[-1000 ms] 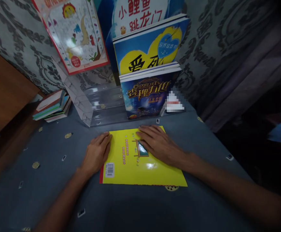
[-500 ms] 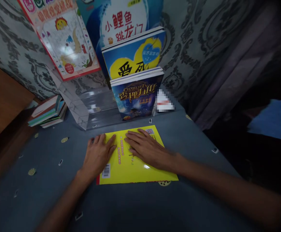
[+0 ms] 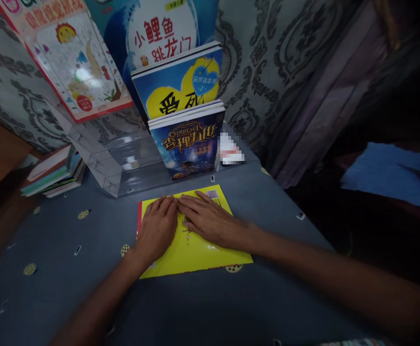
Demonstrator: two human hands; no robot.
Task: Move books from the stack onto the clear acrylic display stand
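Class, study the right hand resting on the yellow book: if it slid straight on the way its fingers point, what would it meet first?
Most likely the left hand, which rests on the yellow book just ahead of the right hand; whether the two already touch is hard to tell.

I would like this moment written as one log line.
left hand: palm down on yellow book | right hand: palm down, same book | behind: clear rack holding books

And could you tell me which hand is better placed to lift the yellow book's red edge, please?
Probably the left hand: it rests on the yellow book beside the red edge, while the right hand lies farther across, with the left between it and that edge.
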